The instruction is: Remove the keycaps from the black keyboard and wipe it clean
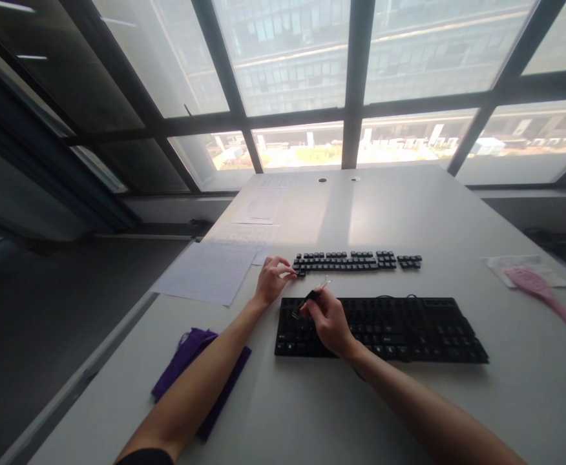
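My left hand (274, 282) reaches to the left end of the loose keycaps. Its thumb and fingers are pinched at a black keycap (301, 274) in front of the rows. In my right hand (330, 321) is a small tool with a black handle and thin wire ends, which looks like a keycap puller (311, 296). That hand is closed round it, above the left part of a black keyboard (409, 329). The keyboard's upper left area seems bare of caps, though it is dark there. Behind it, several loose black keycaps (336, 263) stand in rows on the white table (457, 400).
Paper sheets (210, 268) lie along the table's left side. A purple cloth item (190, 358) is under my left forearm. At the right are a pink hairbrush (545, 294) and a clear plastic bag (499, 263). Large windows (287, 58) stand behind the table.
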A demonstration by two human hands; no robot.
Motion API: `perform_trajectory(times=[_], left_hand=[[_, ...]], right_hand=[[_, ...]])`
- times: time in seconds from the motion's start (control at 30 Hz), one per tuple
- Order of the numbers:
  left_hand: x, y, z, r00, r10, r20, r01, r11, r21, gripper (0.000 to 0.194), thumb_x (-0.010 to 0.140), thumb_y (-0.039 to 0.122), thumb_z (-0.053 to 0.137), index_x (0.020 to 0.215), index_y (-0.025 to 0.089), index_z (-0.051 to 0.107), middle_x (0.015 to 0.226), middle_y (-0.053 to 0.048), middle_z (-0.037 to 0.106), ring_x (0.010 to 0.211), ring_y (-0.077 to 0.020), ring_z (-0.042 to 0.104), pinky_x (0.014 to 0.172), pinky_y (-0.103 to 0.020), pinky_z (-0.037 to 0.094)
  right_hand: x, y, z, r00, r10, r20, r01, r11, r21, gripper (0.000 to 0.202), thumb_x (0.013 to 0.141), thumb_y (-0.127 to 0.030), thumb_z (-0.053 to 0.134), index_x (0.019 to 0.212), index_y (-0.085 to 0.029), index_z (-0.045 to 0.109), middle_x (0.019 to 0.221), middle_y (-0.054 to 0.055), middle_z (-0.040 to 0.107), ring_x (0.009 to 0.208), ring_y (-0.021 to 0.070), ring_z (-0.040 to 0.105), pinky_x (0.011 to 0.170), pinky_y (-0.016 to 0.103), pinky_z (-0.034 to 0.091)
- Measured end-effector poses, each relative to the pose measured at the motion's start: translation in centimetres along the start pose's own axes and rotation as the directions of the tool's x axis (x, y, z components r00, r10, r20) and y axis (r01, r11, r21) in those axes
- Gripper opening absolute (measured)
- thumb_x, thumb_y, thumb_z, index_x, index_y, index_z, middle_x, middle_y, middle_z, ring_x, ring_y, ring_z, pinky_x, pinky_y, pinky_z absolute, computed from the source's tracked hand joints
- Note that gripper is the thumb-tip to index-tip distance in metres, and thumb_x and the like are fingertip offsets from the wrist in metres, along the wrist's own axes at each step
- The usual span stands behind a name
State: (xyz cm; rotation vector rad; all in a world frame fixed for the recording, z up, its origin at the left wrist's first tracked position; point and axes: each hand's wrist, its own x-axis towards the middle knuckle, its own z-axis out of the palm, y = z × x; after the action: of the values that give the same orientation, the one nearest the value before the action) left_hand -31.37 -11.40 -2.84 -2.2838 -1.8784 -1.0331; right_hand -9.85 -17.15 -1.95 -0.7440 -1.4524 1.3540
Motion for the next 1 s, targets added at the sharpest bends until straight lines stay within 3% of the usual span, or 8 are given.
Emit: perform_trajectory(times=[0.23, 0.4, 0.53, 0.73, 1.0], left_hand=[[-0.3, 1.1, -1.4, 0.994, -0.047, -0.098, 0.048, 0.999, 0.009, 0.007, 0.083, 0.026, 0.076, 0.090, 0.023, 0.076, 0.095, -0.005, 0.067, 0.093, -0.0230, 0.056, 0.090, -0.039, 0.046], [-2.5, 4.6, -4.1, 0.994, -0.059, -0.096, 0.055, 0.997, -0.047, 0.012, 0.091, 0.031, 0.066, 0.092, 0.022, 0.074, 0.097, -0.005, 0.067, 0.095, -0.0224, 0.057, 0.091, -0.039, 0.045], [-5.7, 7.3, -5.3, 0.995, -0.097, -0.029, 0.093, 0.987, -0.132, 0.016, 0.094, 0.033, 0.062, 0.094, 0.023, 0.073, 0.098, -0.005, 0.067, 0.097, -0.0226, 0.057, 0.089, -0.037, 0.046], [-9.0, 8.9, -4.3, 0.981, -0.190, 0.030, 0.192, 0.954, -0.230, 0.016, 0.095, 0.030, 0.059, 0.091, 0.022, 0.073, 0.094, -0.005, 0.068, 0.096, -0.0221, 0.058, 0.088, -0.036, 0.047], [-9.5, 8.6, -3.0, 0.980, -0.182, 0.073, 0.195, 0.951, -0.242, 0.017, 0.095, 0.029, 0.058, 0.088, 0.022, 0.072, 0.092, -0.005, 0.068, 0.095, -0.0222, 0.057, 0.087, -0.037, 0.047]], right_hand=[[0.4, -0.1, -0.2, 0.998, -0.015, -0.068, 0.019, 0.998, 0.053, 0.010, 0.095, -0.030, 0.055, 0.091, -0.020, 0.056, 0.078, 0.003, 0.068, 0.067, 0.0179, 0.064, 0.064, 0.029, 0.051], [0.5, -1.0, -1.1, 0.999, -0.024, -0.033, 0.024, 1.000, 0.001, 0.009, 0.095, -0.030, 0.056, 0.096, -0.021, 0.058, 0.081, 0.003, 0.068, 0.074, 0.0198, 0.067, 0.071, 0.032, 0.053], [0.1, -1.5, -2.1, 0.999, -0.039, 0.033, 0.044, 0.986, -0.161, 0.007, 0.095, -0.026, 0.054, 0.092, -0.021, 0.059, 0.081, 0.003, 0.068, 0.075, 0.0201, 0.066, 0.073, 0.032, 0.051], [-0.5, -1.3, -2.1, 0.988, -0.035, 0.152, 0.087, 0.934, -0.345, 0.008, 0.093, -0.017, 0.051, 0.092, -0.021, 0.058, 0.071, -0.001, 0.062, 0.066, 0.0174, 0.060, 0.066, 0.028, 0.044], [-0.7, -0.9, -1.5, 0.933, -0.120, 0.341, 0.271, 0.855, -0.441, 0.016, 0.091, -0.009, 0.048, 0.095, -0.022, 0.057, 0.101, 0.005, 0.056, 0.078, 0.0168, 0.058, 0.074, 0.028, 0.048]])
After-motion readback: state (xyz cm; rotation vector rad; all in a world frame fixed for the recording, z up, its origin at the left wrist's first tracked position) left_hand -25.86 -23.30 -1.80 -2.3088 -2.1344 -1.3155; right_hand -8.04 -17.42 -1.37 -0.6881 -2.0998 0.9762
